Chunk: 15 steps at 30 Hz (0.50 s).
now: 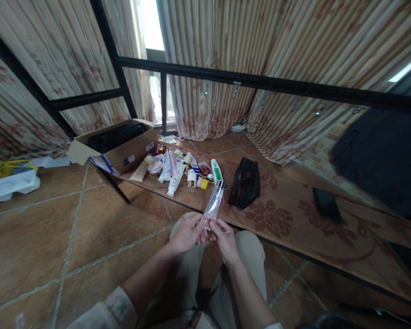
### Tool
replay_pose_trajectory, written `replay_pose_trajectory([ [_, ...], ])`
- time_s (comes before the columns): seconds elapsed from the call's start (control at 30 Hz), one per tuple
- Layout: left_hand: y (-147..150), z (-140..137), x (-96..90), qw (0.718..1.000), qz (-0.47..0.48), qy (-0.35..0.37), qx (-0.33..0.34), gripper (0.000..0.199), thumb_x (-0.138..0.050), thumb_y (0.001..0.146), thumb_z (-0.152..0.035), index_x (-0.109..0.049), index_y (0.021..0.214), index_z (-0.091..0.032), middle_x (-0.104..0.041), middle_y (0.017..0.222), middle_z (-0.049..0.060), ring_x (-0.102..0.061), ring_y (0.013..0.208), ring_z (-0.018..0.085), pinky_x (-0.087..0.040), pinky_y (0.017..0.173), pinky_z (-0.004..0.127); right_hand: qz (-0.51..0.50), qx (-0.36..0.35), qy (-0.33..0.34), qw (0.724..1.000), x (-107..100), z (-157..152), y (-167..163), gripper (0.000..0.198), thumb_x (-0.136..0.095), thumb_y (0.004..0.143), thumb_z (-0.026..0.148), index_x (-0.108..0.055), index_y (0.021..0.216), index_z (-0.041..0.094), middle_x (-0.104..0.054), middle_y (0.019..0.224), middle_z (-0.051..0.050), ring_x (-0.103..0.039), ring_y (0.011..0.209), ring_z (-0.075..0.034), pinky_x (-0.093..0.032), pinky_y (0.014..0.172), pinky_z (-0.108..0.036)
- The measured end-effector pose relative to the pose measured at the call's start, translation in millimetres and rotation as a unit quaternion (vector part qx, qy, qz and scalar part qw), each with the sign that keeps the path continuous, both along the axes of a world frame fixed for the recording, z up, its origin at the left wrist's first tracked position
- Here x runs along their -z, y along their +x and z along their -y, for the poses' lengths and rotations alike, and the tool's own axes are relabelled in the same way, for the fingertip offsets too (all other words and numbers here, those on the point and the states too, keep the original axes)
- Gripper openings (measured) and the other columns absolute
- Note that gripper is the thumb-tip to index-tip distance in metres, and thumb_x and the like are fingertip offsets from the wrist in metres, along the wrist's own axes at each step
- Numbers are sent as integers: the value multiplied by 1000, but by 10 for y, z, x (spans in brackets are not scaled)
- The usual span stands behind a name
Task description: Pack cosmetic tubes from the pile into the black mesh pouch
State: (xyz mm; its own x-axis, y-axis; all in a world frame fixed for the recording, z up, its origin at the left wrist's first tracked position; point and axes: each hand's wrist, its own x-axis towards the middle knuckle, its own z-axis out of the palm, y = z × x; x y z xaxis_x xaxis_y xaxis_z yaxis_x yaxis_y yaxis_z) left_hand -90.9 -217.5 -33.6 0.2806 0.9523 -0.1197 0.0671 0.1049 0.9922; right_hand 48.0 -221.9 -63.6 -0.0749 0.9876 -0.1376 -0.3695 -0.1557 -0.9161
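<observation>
Between my two hands is a shiny silver-pink squeeze tube [213, 204], its dark-banded cap tilted up and away from me. My left hand [189, 232] pinches the tube's flat lower end from the left. From the right, my right hand [225, 237] grips the same end with thumb and fingers. Just beyond the cap lies a white and green tube [217, 171]. A pile of cosmetics spreads to the left of it, with a white tube [175, 182], a pink tube [172, 161], a beige tube [141, 171] and a yellow-capped bottle [202, 183].
The low bench [294, 228] has a floral cover. A cardboard box [123, 155] with something black inside stands at its left end. A black plastic bag [245, 183] and a dark phone [327, 204] lie on the right. Behind runs a black metal rail [198, 73] before curtains.
</observation>
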Motion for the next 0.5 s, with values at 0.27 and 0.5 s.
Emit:
replay_pose_trajectory([
  [0.27,-7,1,0,1000,-3,2,2,35,-48,88,-50,-53,81,-16,-57,57,-3,-52,41,8,-38,38,18,-1,1,2,1000,-6,6,0,31,-74,72,44,-72,85,16,-57,57,3,-39,47,-6,-29,46,-21],
  [0.5,-4,-2,26,1000,-1,15,7,35,-45,89,-49,-52,80,-17,-55,56,-4,-51,42,8,-38,38,18,9,26,-1,1000,-14,2,-5,30,-76,70,41,-72,86,17,-58,56,4,-41,45,-6,-30,44,-21],
])
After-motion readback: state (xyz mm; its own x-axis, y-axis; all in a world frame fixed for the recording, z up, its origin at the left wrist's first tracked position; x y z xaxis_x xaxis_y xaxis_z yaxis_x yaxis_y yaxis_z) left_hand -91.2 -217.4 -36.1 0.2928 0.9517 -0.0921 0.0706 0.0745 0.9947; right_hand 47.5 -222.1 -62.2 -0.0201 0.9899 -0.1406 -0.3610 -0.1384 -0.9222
